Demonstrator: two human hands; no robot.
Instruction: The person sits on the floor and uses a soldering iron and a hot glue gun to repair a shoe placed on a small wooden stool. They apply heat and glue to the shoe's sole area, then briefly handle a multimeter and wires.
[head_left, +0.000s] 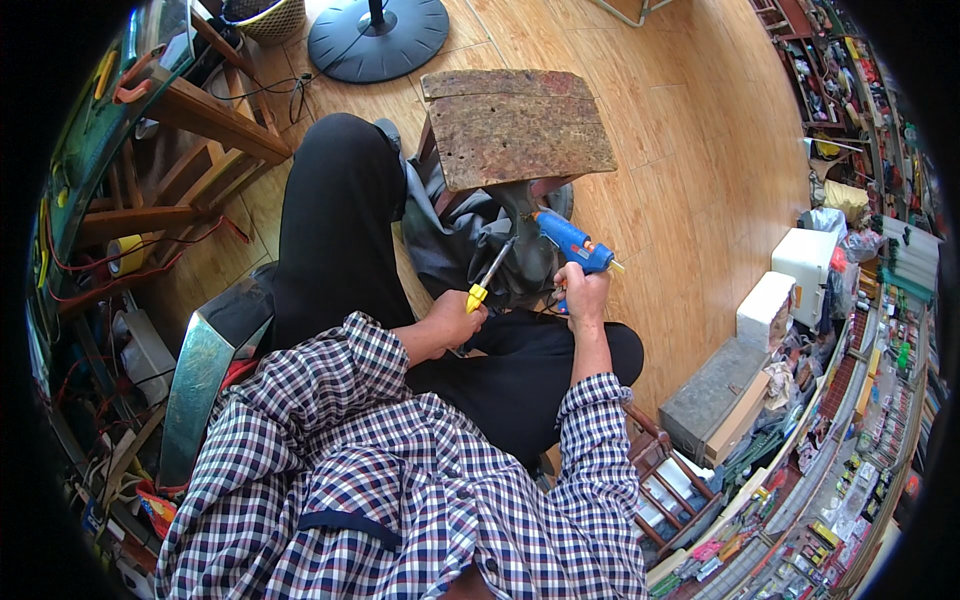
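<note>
My left hand is closed round the yellow handle of a soldering iron. Its metal shaft points up and away from me, and the tip is close to the nozzle end of a blue glue gun. Whether the two touch, I cannot tell. My right hand grips the glue gun by its handle, mostly hidden by the fingers. A pale glue stick pokes out of the gun's back end. Both tools are held above grey cloth between my knees and a worn wooden stool.
The stool stands just beyond my hands. Behind it is a round black stand base on the wooden floor. To the left are a wooden frame and red cables. White foam boxes, a grey box and crowded goods shelves line the right.
</note>
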